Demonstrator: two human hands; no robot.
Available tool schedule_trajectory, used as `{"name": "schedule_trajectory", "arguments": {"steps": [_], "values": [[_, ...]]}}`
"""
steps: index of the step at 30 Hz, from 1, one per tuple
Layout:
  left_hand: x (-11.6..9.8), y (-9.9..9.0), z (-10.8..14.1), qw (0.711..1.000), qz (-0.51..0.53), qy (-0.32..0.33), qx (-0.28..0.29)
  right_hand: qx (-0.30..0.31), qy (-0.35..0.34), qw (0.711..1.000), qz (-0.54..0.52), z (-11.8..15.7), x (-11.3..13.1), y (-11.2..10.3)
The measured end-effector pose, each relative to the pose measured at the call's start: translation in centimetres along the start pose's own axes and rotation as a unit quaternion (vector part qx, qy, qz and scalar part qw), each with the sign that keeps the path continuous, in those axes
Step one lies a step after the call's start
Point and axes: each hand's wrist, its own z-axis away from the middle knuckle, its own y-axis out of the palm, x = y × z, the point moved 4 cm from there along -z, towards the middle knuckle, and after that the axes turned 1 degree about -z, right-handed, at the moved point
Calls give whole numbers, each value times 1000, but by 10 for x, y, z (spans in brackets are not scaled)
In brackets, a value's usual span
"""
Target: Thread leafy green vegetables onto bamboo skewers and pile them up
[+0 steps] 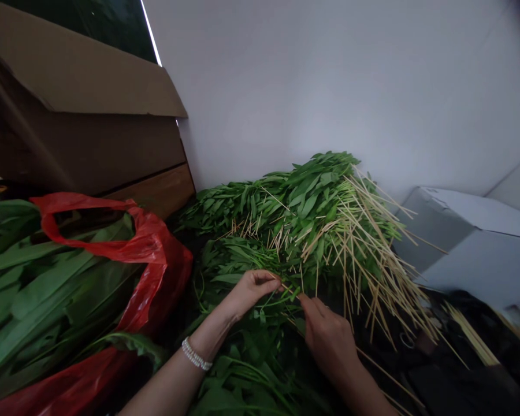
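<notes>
My left hand (260,286), with a beaded bracelet (196,354) on its wrist, pinches one end of a thin bamboo skewer (286,286). Cut green stems (293,293) sit on the skewer in the short gap between my hands. My right hand (327,329) is closed round the skewer on the other side, its fingertips partly hidden. Loose leafy greens (242,375) lie beneath both hands. Just beyond them rises a big heap of skewered greens (303,190), whose bare stick ends (372,254) fan out to the right.
On the left stands a red plastic bag (156,248) full of long green leaves (47,289). A cardboard box (112,138) is behind it. A white box (481,248) stands at right, with a bundle of bare skewers (472,335) in front. A pale wall (329,75) closes the back.
</notes>
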Motion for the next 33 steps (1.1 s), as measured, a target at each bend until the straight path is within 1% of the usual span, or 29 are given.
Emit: {"name": "schedule_trajectory", "arguments": {"steps": [3,5,6,8,10,11,13,14,17,19,21,23,24,26,28,30,31,33], "values": [[-5,-10,0,1000,-9,5,14,-3,-5,999,-39,-5,-4,-8],[-8,-20,-1,1000,-4,13,4,13,-7,995,-94,-8,-5,-14],[-10,-26,-2,1000,-1,23,-15,28,-11,992,-120,-9,-4,-16],[-12,-36,-4,996,-19,48,-74,62,-24,987,-148,-9,1,-18],[-11,-38,-6,987,-86,73,-118,92,-48,984,-143,-7,9,-16],[-10,-37,-7,979,-135,85,-125,102,-61,984,-134,-6,14,-14],[-7,-30,-8,957,-245,115,-105,111,-87,983,-117,-3,22,-9],[-6,-27,-8,940,-302,131,-89,112,-96,983,-109,-2,25,-7],[-1,-21,-6,876,-451,167,-46,108,-108,984,-94,-1,28,-4],[2,-22,-6,840,-516,166,-34,107,-108,984,-93,-1,27,-5],[5,-24,-7,812,-563,154,-27,108,-111,983,-94,0,26,-5],[9,-25,-9,790,-597,141,-23,109,-114,983,-94,0,26,-6],[10,-26,-9,783,-606,135,-21,108,-114,983,-94,0,27,-6],[12,-26,-10,781,-610,130,-22,102,-116,984,-93,-1,27,-7],[11,-25,-10,795,-588,144,-27,89,-114,985,-92,-2,27,-8],[7,-24,-9,829,-532,168,-42,76,-102,987,-97,-4,24,-10],[4,-24,-9,852,-491,174,-57,68,-92,989,-99,-5,21,-11],[-1,-26,-8,905,-383,159,-93,47,-65,992,-98,-6,15,-13]]}}
